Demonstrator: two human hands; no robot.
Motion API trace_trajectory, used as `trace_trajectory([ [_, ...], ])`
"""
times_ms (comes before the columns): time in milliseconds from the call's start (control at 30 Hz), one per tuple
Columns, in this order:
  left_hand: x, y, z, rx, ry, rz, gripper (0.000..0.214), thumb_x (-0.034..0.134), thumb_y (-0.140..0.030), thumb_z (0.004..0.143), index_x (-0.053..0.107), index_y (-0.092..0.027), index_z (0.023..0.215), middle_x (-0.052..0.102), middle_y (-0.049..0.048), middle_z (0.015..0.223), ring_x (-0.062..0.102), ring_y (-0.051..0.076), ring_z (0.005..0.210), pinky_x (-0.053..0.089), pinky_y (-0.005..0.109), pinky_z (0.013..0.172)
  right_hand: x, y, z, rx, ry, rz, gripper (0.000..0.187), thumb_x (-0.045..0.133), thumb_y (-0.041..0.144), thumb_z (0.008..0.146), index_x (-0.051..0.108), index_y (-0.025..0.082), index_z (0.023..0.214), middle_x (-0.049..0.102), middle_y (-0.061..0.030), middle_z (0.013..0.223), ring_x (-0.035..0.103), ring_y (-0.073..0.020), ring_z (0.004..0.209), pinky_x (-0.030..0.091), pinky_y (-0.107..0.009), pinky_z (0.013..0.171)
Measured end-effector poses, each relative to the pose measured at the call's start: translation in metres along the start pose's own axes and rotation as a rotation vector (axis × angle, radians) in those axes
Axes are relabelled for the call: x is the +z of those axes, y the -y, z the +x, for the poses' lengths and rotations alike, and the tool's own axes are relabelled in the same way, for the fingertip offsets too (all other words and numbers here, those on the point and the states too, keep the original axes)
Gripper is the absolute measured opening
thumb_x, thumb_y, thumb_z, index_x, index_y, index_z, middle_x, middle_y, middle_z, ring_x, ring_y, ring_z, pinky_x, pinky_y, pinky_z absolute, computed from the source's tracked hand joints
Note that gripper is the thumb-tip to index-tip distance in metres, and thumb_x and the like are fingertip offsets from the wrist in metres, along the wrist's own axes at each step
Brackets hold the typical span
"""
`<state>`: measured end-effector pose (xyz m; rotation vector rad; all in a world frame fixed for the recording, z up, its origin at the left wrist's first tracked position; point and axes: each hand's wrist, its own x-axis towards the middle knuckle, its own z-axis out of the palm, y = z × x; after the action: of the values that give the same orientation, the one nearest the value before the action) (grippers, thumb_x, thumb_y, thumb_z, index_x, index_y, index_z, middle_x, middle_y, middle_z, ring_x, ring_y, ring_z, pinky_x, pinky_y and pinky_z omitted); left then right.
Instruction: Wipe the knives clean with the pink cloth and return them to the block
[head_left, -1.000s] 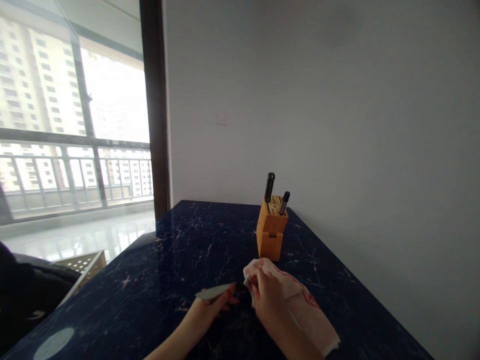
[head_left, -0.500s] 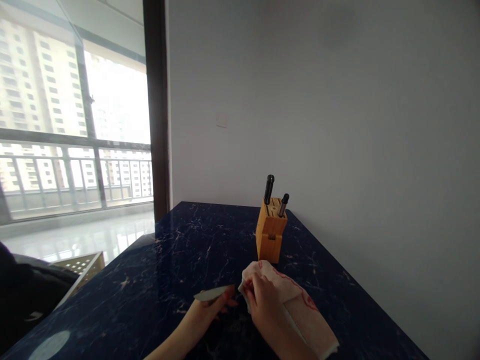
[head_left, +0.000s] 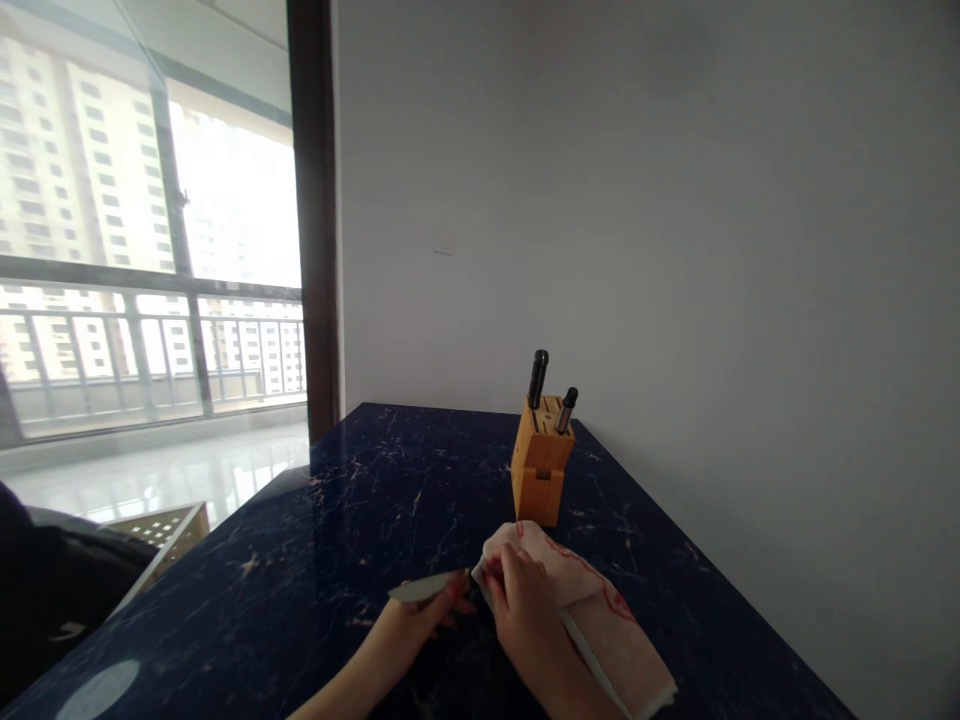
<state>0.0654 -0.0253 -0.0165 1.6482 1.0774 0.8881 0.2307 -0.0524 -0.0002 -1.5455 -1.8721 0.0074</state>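
My left hand (head_left: 424,615) is closed on a knife (head_left: 424,587), its pale blade lying across the fingers with the tip pointing left. The handle end is mostly lost against the dark table. Just to the right, my right hand (head_left: 523,595) pinches the edge of a white cloth (head_left: 596,610) with a red pattern. The pinched corner of the cloth comes close to the right end of the knife; whether they touch, I cannot tell. The rest of the cloth drapes over and beyond my right wrist.
A wooden knife block (head_left: 541,470) stands past the cloth, with two dark-handled tools in its slots. The dark blue marbled table (head_left: 420,480) runs up to a grey wall. At left are a perforated beige chair or basket edge (head_left: 169,540) and black fabric (head_left: 60,590).
My right hand has shifted slightly left, drawing the cloth's corner closer to the knife. The left hand and the knife stay nearly in place.
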Motion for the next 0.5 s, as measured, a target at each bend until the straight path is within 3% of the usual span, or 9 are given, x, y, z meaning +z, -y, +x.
trace_trajectory([
  [133, 0.0, 0.0, 0.001, 0.007, 0.001, 0.001, 0.048, 0.05, -0.058, 0.072, 0.07, -0.02, 0.092, 0.073, 0.0037, 0.079, 0.062, 0.019, 0.067, 0.048, 0.022, 0.052, -0.001, 0.004, -0.001, -0.052, 0.018, 0.046, 0.015, 0.044, 0.01, 0.079, 0.052, 0.019, 0.087, 0.061, -0.0052, 0.087, 0.055, -0.0206, 0.083, 0.038, -0.032, 0.074],
  [367, 0.0, -0.005, -0.001, -0.032, -0.022, -0.025, 0.052, 0.051, -0.06, 0.07, 0.069, -0.019, 0.096, 0.073, 0.0048, 0.08, 0.062, 0.019, 0.066, 0.048, 0.023, 0.05, -0.001, -0.008, 0.004, 0.037, 0.018, -0.035, 0.017, 0.043, 0.008, 0.078, 0.053, 0.019, 0.086, 0.062, -0.0054, 0.086, 0.055, -0.0228, 0.084, 0.037, -0.035, 0.073],
  [500, -0.001, -0.004, -0.001, -0.017, -0.009, -0.009, 0.047, 0.051, -0.059, 0.071, 0.071, -0.02, 0.089, 0.073, 0.0036, 0.079, 0.062, 0.019, 0.067, 0.048, 0.022, 0.052, -0.001, 0.003, -0.002, -0.022, 0.052, -0.031, 0.015, 0.043, 0.01, 0.08, 0.052, 0.018, 0.088, 0.061, -0.0074, 0.091, 0.055, -0.0234, 0.087, 0.038, -0.036, 0.075],
])
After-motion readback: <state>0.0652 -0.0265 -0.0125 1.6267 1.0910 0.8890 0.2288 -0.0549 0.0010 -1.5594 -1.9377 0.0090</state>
